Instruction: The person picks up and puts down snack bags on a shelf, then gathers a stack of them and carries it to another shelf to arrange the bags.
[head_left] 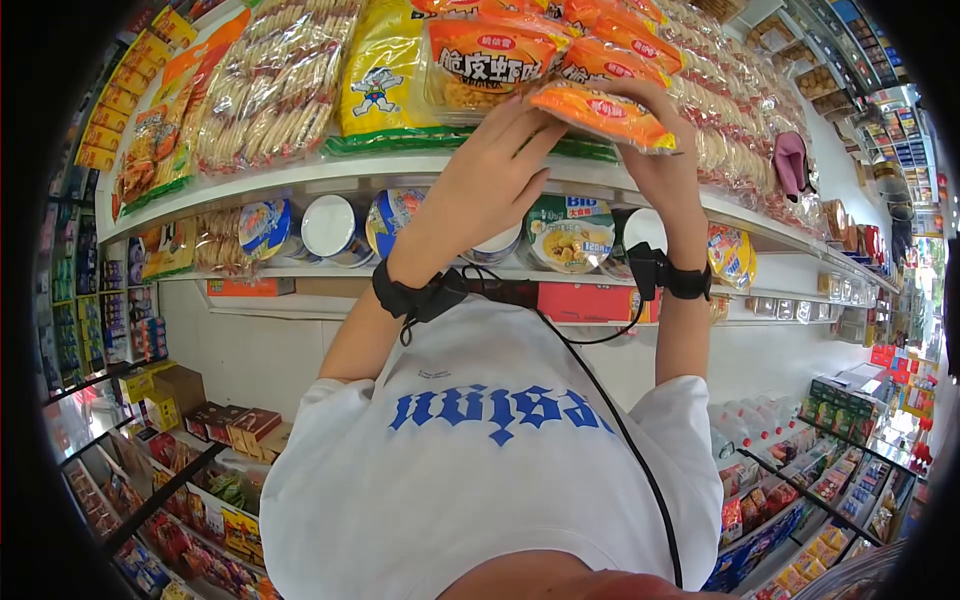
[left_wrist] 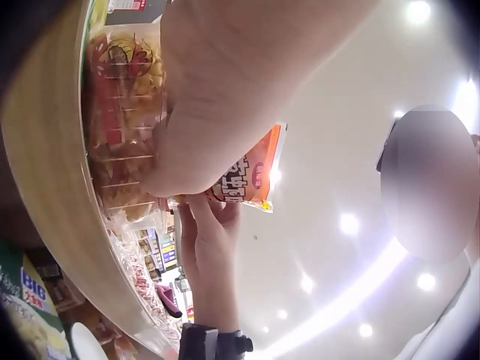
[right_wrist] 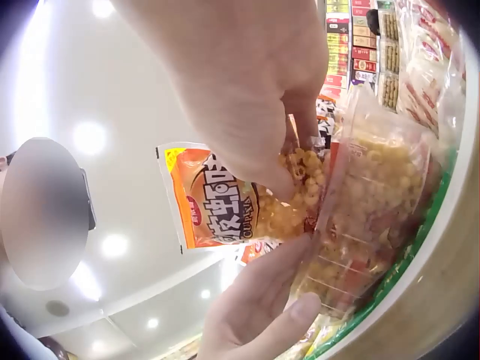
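My right hand holds an orange snack bag with a clear window over yellow pieces. In the right wrist view, the thumb and fingers of that hand pinch the bag near its see-through part. Beside it my left hand reaches over the shelf edge, fingers fairly straight at the front of a clear plastic pack of yellow snacks. The left thumb is spread from the fingers and lies against this pack. More orange packets sit behind my hands, on a yellow and green bag.
Clear bags of stacked round biscuits fill the shelf to both sides. Below the white shelf edge stand instant noodle bowls. A pink item hangs at the shelf's right. Black cables run from the wrist cameras across the shirt.
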